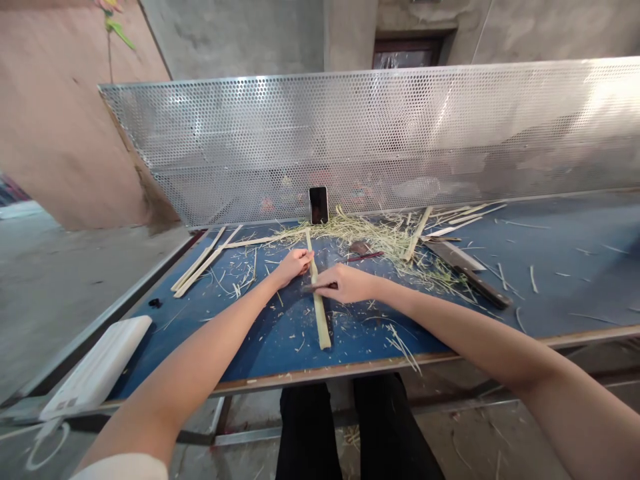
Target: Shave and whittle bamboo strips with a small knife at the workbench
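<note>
A pale green bamboo strip lies lengthwise on the blue tabletop, its near end close to the front edge. The fingers of my left hand are closed on its upper part. Just below, my right hand is wrapped around a small knife, whose dark blade lies across the strip. Most of the knife's handle is hidden in my fist. Fine shavings are scattered around both hands.
A heap of shavings spreads behind my hands, near an upright phone. A large knife lies right, split strips left. A white power bank-like box sits at the left edge. A perforated metal panel closes the back.
</note>
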Demonstrator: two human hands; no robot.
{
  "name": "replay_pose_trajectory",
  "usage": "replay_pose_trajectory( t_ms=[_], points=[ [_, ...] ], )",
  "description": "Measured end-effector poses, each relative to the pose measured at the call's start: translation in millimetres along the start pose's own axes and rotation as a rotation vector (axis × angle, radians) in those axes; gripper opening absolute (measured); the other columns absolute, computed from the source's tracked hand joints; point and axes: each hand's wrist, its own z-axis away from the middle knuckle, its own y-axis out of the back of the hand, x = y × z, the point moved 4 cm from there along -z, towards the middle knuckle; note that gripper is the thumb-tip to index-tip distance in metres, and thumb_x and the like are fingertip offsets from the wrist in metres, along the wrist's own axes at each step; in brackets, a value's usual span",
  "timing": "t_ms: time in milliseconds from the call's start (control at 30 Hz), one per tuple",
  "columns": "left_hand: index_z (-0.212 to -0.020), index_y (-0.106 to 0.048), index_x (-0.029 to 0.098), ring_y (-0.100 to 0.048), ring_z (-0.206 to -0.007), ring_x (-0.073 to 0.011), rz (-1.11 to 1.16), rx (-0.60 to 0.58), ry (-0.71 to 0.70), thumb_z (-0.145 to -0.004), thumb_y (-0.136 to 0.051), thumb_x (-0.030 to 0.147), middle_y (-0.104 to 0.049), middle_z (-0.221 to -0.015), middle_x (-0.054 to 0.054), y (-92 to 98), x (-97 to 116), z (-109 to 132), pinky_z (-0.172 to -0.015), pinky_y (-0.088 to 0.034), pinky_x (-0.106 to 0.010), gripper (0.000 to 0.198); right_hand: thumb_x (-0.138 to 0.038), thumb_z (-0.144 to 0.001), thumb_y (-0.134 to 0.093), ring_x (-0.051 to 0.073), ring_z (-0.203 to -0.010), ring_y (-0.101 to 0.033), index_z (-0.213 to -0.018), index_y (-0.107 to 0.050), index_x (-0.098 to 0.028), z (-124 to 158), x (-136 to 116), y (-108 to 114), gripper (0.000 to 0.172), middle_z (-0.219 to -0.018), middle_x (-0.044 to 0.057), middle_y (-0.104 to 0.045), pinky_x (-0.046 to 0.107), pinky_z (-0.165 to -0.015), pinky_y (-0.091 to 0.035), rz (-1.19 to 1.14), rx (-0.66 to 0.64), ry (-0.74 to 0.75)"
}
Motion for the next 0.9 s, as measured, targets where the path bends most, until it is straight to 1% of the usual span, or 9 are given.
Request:
replay_pose_trajectory(
  t_ms=[67, 100, 233, 333, 433, 600, 767, 833, 900],
  points=[
    [-0.069, -0.043, 0.022, -0.023, -0.044, -0.007, -0.002, 0.006, 0.01, -0.09, -0.067, 0.061, -0.034, -0.051, 0.008, 0.0, 1, 1, -0.047, -0.015, -0.025, 0.05, -0.024, -0.105, -0.056, 0.015, -0.074, -0.059, -0.1, -0.08, -0.015, 0, 2, 4, 0.026, -0.088, 0.007, -0.074, 0.029, -0.071, -0.044, 0.046, 0.087, -0.049],
    [-0.069, -0.044, 0.022, -0.023, -0.044, -0.0069, -0.003, 0.008, 0.011, -0.09, -0.067, 0.061, -0.034, -0.051, 0.008, 0.0, 1, 1, -0.047, -0.015, -0.025, 0.051, -0.024, -0.105, -0.057, 0.015, -0.074, -0.06, -0.101, -0.08, -0.015, -1, 2, 4, 0.025, -0.09, 0.007, -0.074, 0.029, -0.07, -0.044, 0.027, 0.069, -0.051],
    [-0.068, -0.044, 0.022, -0.024, -0.044, -0.007, 0.005, 0.007, 0.006, -0.09, -0.068, 0.059, -0.033, -0.05, 0.008, -0.7, 3, 1, -0.047, -0.015, -0.025, 0.05, -0.03, -0.105, -0.059, 0.012, -0.06, -0.05, -0.089, -0.079, -0.016, 0, -3, -3, 0.029, -0.07, 0.0, -0.066, 0.026, -0.06, -0.039, -0.127, -0.171, 0.0],
    [-0.067, -0.044, 0.022, -0.023, -0.043, -0.007, -0.005, 0.013, 0.023, -0.089, -0.069, 0.057, -0.033, -0.049, 0.008, 0.6, 3, 0, -0.047, -0.015, -0.025, 0.049, -0.027, -0.105, -0.057, 0.014, -0.065, -0.054, -0.089, -0.079, -0.016, -2, 1, 1, 0.029, -0.076, 0.003, -0.069, 0.028, -0.065, -0.041, -0.026, -0.041, -0.063],
    [-0.066, -0.043, 0.022, -0.021, -0.043, -0.0068, -0.021, 0.016, 0.042, -0.088, -0.071, 0.056, -0.032, -0.048, 0.008, 2.2, 3, 0, -0.047, -0.014, -0.025, 0.049, -0.024, -0.105, -0.056, 0.017, -0.079, -0.062, -0.106, -0.08, -0.017, -2, 4, 3, 0.026, -0.095, 0.008, -0.075, 0.03, -0.073, -0.045, 0.007, 0.072, -0.082],
    [-0.064, -0.042, 0.022, -0.02, -0.042, -0.0069, -0.007, 0.003, 0.028, -0.087, -0.072, 0.055, -0.029, -0.047, 0.009, 3.0, 4, 1, -0.047, -0.013, -0.026, 0.05, -0.027, -0.104, -0.059, 0.013, -0.063, -0.055, -0.109, -0.082, -0.015, 1, -1, -7, 0.026, -0.08, 0.003, -0.073, 0.026, -0.061, -0.042, -0.196, -0.177, 0.028],
    [-0.063, -0.045, 0.021, -0.02, -0.042, -0.0066, -0.003, 0.004, 0.02, -0.086, -0.073, 0.055, -0.032, -0.046, 0.008, 3.6, 5, 2, -0.047, -0.012, -0.027, 0.049, -0.023, -0.105, -0.056, 0.016, -0.079, -0.063, -0.108, -0.081, -0.017, -1, 11, 3, 0.026, -0.095, 0.007, -0.076, 0.029, -0.076, -0.047, -0.038, 0.08, -0.096],
    [-0.063, -0.047, 0.021, -0.019, -0.042, -0.0066, -0.007, -0.004, 0.025, -0.085, -0.073, 0.053, -0.032, -0.046, 0.008, 3.3, 6, 2, -0.047, -0.011, -0.027, 0.047, -0.024, -0.104, -0.058, 0.015, -0.076, -0.062, -0.11, -0.081, -0.016, -1, 8, 0, 0.025, -0.092, 0.006, -0.076, 0.028, -0.073, -0.047, -0.108, 0.016, -0.06],
    [-0.063, -0.048, 0.021, -0.018, -0.042, -0.0068, -0.003, -0.008, 0.024, -0.085, -0.074, 0.052, -0.03, -0.046, 0.009, 2.9, 7, 3, -0.047, -0.01, -0.027, 0.046, -0.026, -0.103, -0.061, 0.013, -0.066, -0.057, -0.109, -0.081, -0.015, 0, 3, -4, 0.023, -0.081, 0.002, -0.073, 0.026, -0.065, -0.044, -0.214, -0.127, -0.011]
  ],
)
